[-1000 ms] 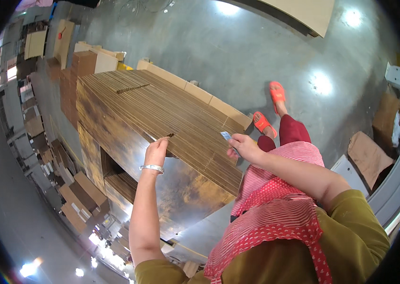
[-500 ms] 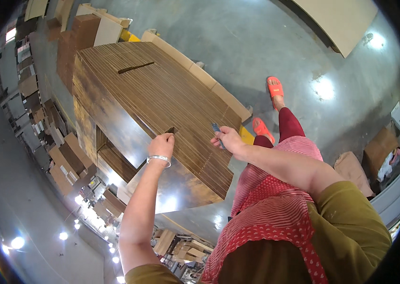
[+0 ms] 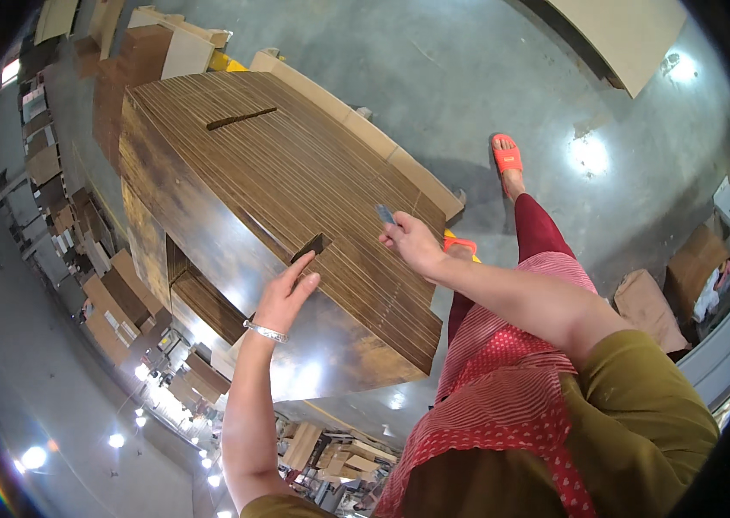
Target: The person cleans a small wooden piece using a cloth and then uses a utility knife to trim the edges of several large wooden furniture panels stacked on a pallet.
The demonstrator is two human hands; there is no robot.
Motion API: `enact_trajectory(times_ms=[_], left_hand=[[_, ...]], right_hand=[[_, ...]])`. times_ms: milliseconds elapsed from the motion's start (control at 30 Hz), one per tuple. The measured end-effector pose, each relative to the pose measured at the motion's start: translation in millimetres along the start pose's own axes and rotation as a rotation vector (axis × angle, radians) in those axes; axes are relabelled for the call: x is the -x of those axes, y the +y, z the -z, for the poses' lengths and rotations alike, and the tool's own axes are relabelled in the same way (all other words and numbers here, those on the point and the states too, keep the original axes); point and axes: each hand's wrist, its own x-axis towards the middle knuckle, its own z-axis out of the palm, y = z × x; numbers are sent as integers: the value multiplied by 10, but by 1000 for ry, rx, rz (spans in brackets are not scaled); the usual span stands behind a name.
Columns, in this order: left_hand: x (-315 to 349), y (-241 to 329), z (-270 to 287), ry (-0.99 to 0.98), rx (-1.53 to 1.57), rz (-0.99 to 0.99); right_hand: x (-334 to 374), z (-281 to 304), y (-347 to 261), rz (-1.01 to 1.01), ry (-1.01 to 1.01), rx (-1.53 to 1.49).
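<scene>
A big stack of brown printed cardboard sheets [image 3: 296, 164] stands in front of me, its many layered edges facing up. Slots and a square notch [image 3: 313, 248] cut into the layers. At the notch is my left hand [image 3: 283, 298], open, index finger stretched out to its edge and thumb apart; a silver bracelet circles the wrist. My right hand [image 3: 414, 245] is closed around a small blue-grey utility knife [image 3: 386, 214] over the stack's near right side. Most of the knife is hidden in the fist, and I cannot see its blade clearly.
A long tan cardboard strip [image 3: 356, 121] runs along the stack's far right side. More cardboard stacks [image 3: 147, 56] stand behind it. A pale board [image 3: 624, 34] lies at the upper right. Boxes [image 3: 698, 259] and a bin are at the right edge. My feet wear orange-red slippers [image 3: 507, 155].
My left hand has gone from closed fingers at the notch to open fingers, slightly lower and left. My right hand has risen slightly with the knife. One foot has shifted beside the stack.
</scene>
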Motion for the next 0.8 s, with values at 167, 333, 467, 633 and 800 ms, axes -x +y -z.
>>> enact_trajectory(times_ms=[167, 333, 467, 633, 800], left_hand=[[-71, -3, 56, -96, 55, -3], [-80, -84, 64, -132, 89, 18], [-83, -123, 47, -107, 71, -36], [-89, -69, 68, -148, 46, -33], [-200, -126, 101, -121, 131, -66]], right_hand=[[-254, -448, 8, 148, 32, 141], [-204, -724, -23, 207, 104, 333], [-190, -855, -48, 351, 250, 381], [-170, -816, -90, 275, 184, 457], [-257, -712, 35, 287, 153, 287]])
